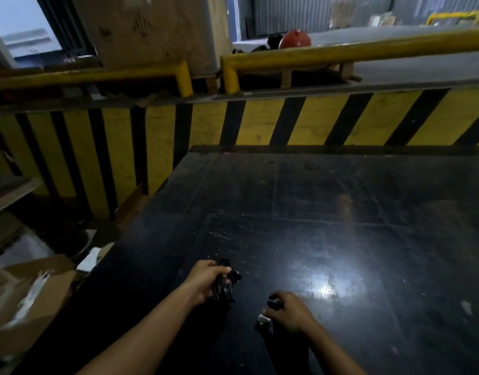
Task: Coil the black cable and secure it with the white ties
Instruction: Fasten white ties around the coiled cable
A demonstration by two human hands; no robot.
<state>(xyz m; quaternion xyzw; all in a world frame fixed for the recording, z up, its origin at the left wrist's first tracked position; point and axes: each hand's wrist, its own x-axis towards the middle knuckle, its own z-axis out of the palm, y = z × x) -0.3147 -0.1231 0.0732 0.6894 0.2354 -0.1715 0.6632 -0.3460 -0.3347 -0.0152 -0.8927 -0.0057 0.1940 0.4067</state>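
My left hand is closed around a small bundle of black cable just above the near part of the dark table. To its right, my right hand grips another black part of the cable at its fingertips. A small white piece, apparently a tie, shows under its thumb. The cable between the two hands is hard to make out against the black table.
A yellow-and-black striped barrier with yellow rails stands behind the table. Open cardboard boxes and paper scraps lie on the floor to the left. A red round object sits beyond the rail. A bright light glare marks the tabletop.
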